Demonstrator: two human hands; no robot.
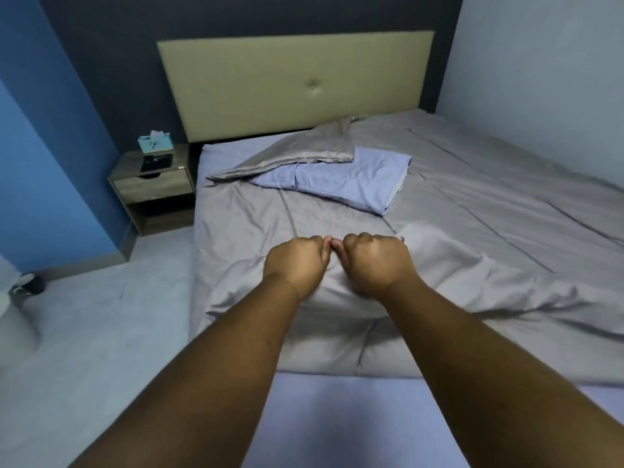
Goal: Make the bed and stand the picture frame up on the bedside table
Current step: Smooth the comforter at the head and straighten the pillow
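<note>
A grey duvet [472, 204] covers most of the bed, bunched and raised near the foot. My left hand [295, 263] and my right hand [376, 263] are fists side by side, both gripping a fold of the duvet at the bed's middle. A lilac pillow [344, 182] lies flat near the head, partly under a grey pillowcase [304, 152]. The lilac fitted sheet [337, 417] shows at the foot. On the wooden bedside table [152, 187] at the left, a dark picture frame [156, 162] lies flat.
A beige padded headboard [293, 82] stands against the dark wall. A teal tissue box [155, 142] sits at the back of the bedside table. Pale floor runs along the bed's left side, with a small bin [20, 292] at the far left. The right side meets a wall.
</note>
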